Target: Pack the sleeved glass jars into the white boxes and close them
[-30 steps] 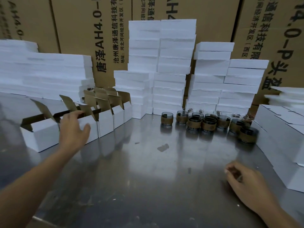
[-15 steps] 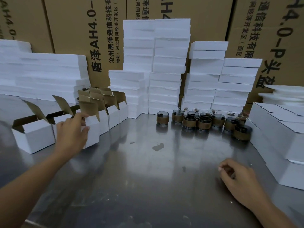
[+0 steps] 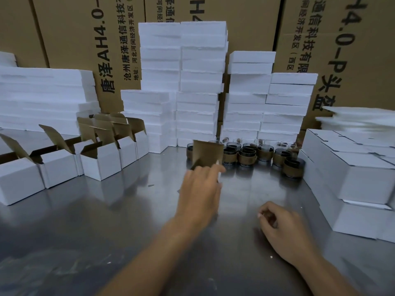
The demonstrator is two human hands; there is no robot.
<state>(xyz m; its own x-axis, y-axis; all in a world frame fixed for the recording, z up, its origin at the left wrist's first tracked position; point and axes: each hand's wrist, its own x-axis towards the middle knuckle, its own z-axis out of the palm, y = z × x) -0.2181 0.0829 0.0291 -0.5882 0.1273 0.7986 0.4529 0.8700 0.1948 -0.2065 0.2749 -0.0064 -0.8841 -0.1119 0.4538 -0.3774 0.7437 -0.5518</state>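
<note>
Sleeved glass jars (image 3: 248, 155) stand clustered on the steel table (image 3: 128, 231), none visibly boxed. Left hand (image 3: 199, 189), a second ago at the row of open boxes (image 3: 100, 161) left of the jars, now grips one open white box (image 3: 206, 153) just in front of them, flap up. Right hand (image 3: 284, 227) rests nearer the camera than the jars, fingers loosely curled, empty. Judgement: loading comes next.

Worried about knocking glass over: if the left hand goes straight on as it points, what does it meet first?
Probably the sleeved jars: the left hand holds an open box pointed at the cluster's left end, though the gap is unclear.
</note>
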